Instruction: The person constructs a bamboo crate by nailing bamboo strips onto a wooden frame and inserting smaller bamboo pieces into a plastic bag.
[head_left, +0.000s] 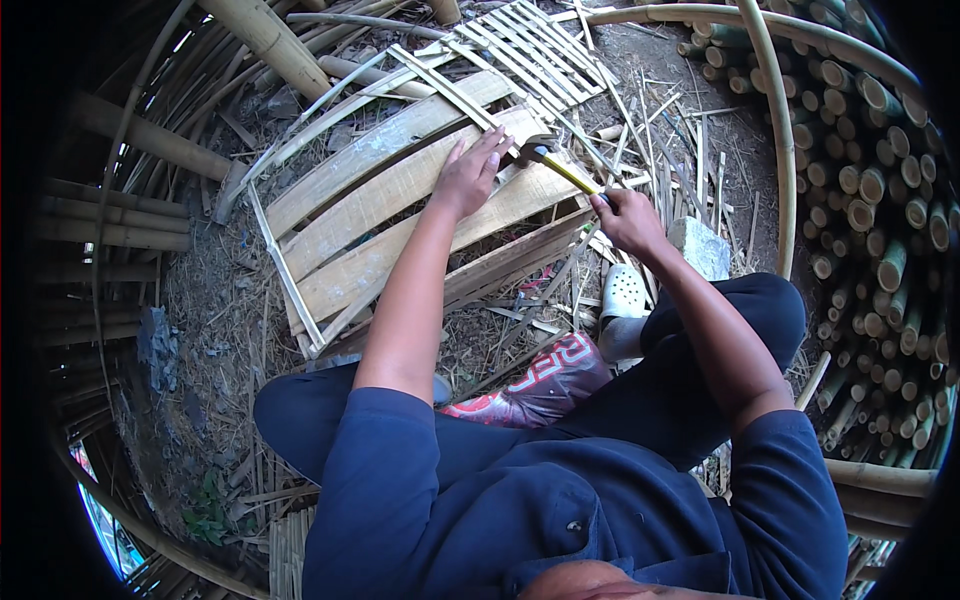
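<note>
A claw hammer with a yellow handle is gripped in my right hand. Its dark head is at the wooden planks, just right of my left hand's fingertips. My left hand rests on a pale plank, thumb apart and fingers stretched out over the end of narrow bamboo strips. Whether a nail is under the fingertips is too small to tell. The planks lie side by side with gaps, forming the top of a low wooden frame. A thin batten crosses their left end.
A slatted bamboo panel lies beyond the planks. Cut bamboo poles are stacked at the right, behind a curved pole. A concrete block is beside my right knee. A printed sack lies between my legs; bamboo scraps litter the ground.
</note>
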